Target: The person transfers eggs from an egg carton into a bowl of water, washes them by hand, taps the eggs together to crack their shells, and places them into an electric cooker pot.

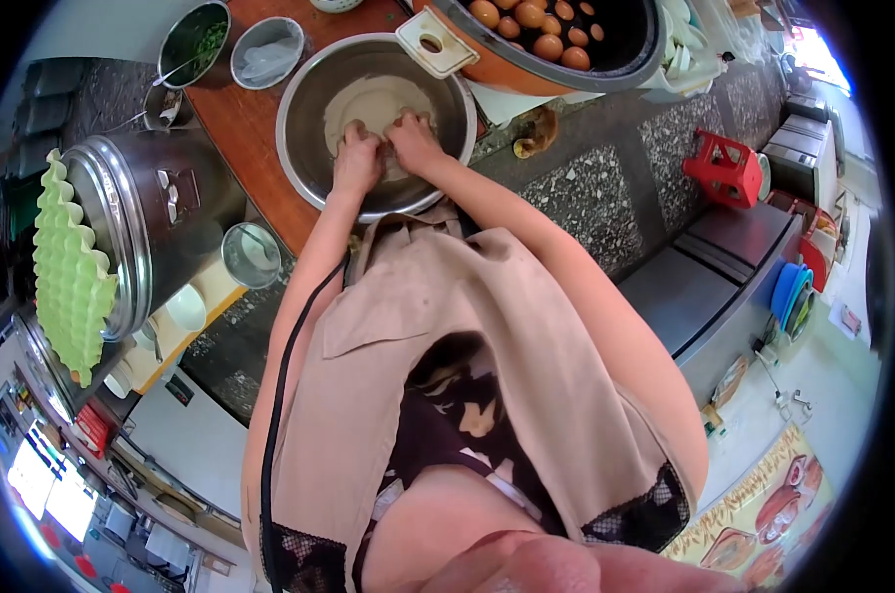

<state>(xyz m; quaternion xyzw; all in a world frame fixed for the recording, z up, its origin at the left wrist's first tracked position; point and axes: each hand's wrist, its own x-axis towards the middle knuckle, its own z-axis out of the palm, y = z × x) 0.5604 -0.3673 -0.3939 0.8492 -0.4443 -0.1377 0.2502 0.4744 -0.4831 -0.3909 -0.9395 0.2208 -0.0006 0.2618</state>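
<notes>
Both hands are inside a wide steel bowl (pixel 299 148) on the brown wooden table. A pale, soft mass (pixel 373 99) lies in the bowl. My left hand (pixel 359 156) has its fingers curled into the near part of this mass. Close beside it on the right, my right hand (pixel 413 140) also bends its fingers into the mass. Fingertips of both hands are partly hidden in it, so whether either hand grips a portion cannot be made out.
An orange pot (pixel 526 74) with brown eggs stands behind the bowl at right. Left of it are a bowl of chopped greens (pixel 208 42) and a small bowl with plastic (pixel 267 54). A green egg tray (pixel 72 277) leans on a large steel pot (pixel 161 212).
</notes>
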